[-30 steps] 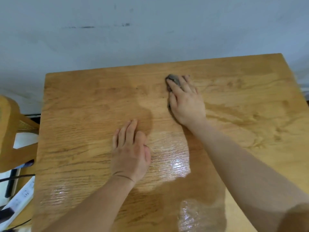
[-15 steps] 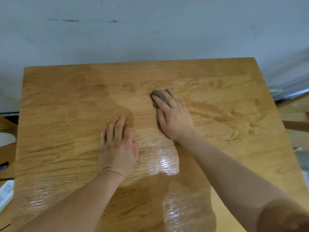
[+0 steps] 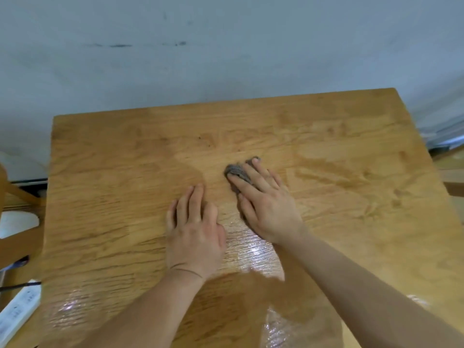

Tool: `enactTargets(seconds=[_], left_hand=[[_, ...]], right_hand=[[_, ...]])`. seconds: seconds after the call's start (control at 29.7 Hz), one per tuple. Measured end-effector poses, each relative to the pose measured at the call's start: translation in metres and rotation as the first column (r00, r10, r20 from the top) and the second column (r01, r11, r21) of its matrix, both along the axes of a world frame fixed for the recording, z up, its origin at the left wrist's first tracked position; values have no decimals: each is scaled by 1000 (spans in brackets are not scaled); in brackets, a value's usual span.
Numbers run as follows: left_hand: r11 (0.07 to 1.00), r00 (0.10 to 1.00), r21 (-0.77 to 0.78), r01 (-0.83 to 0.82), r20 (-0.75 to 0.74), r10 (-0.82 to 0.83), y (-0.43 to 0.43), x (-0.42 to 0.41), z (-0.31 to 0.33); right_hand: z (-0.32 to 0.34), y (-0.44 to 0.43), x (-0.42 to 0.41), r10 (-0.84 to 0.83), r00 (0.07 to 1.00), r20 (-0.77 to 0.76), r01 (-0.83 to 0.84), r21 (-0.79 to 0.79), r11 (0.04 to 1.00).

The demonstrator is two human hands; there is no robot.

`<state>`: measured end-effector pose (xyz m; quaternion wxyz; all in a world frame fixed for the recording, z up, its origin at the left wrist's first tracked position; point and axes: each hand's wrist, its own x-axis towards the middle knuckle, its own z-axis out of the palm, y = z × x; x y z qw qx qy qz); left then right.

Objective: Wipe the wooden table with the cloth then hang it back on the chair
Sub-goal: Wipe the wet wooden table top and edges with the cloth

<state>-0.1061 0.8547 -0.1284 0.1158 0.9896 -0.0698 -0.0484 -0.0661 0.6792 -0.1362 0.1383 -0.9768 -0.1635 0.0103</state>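
The wooden table (image 3: 351, 197) fills most of the head view, with wet shiny streaks near its front. A small grey cloth (image 3: 234, 170) lies bunched near the table's middle. My right hand (image 3: 266, 202) presses flat on it with straight fingers, so only the cloth's far edge shows past the fingertips. My left hand (image 3: 193, 229) rests flat on the bare wood just left of and nearer than the right hand, holding nothing.
A grey-blue wall (image 3: 226, 59) stands right behind the table's far edge. Part of a wooden chair (image 3: 15, 237) shows at the left edge. A white power strip (image 3: 17, 312) lies low at the left. More wooden furniture shows at the far right.
My right hand has drawn the cloth back from the far side toward the table's middle, close to my left hand. The left hand has stayed put on the wood.
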Motion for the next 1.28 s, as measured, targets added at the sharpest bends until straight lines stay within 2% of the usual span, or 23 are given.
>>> enactTargets(seconds=[0.1, 0.17, 0.24, 0.3, 0.37, 0.5, 0.61, 0.67, 0.77, 0.84, 0.91, 0.98, 1.08, 1.18, 1.28], left_hand=[[1000, 1000, 16, -5, -9, 5, 0, 0, 0], [1000, 1000, 24, -8, -12, 8, 0, 0, -1], [1000, 1000, 29, -6, -7, 7, -1, 0, -2], [1000, 1000, 14, 1, -8, -1, -1, 1, -1], [1000, 1000, -10, 1, -16, -1, -1, -1, 0], [998, 1000, -68, -19, -9, 19, 0, 0, 1], [997, 1000, -80, -16, -6, 16, 1, -1, 0], [997, 1000, -73, -11, -10, 10, 3, -2, 0], [996, 999, -74, -43, -26, 41, 1, -2, 0], [994, 997, -84, -74, -14, 73, -2, -2, 1], [991, 997, -110, -82, -9, 82, -3, -3, 2], [988, 996, -122, -90, -5, 90, -4, -5, 3], [995, 997, -74, -73, -2, 73, -8, -8, 3], [992, 995, -67, -103, -6, 103, -21, -8, 4], [981, 982, -58, -185, -46, 183, -39, -3, 10]], right_hand=[[-3, -20, 62, -233, 971, 45, 234, -21, 972], [-4, -16, 109, -418, 908, 15, 418, 1, 908], [-6, -3, 132, -511, 859, -7, 511, 19, 859], [-7, 11, 117, -456, 889, 41, 456, 24, 890], [-5, 22, 63, -300, 952, 63, 299, 13, 954], [4, 23, -72, -107, 994, -32, 108, 24, 994], [8, 1, -90, 40, 997, -70, -42, -26, 999], [7, -11, -48, 5, 998, -56, -8, -52, 999], [5, -25, 46, -342, 939, -33, 341, -35, 939], [2, -21, 67, -466, 883, -54, 467, 1, 884], [-2, -5, 27, -398, 917, -8, 398, 2, 917], [1, 8, -49, -243, 970, -8, 243, -1, 970], [5, -6, -135, -32, 999, -33, 32, -2, 999], [1, -32, -113, 75, 997, -6, -75, -14, 997], [-2, -44, -33, -52, 999, -16, 52, 4, 999]])
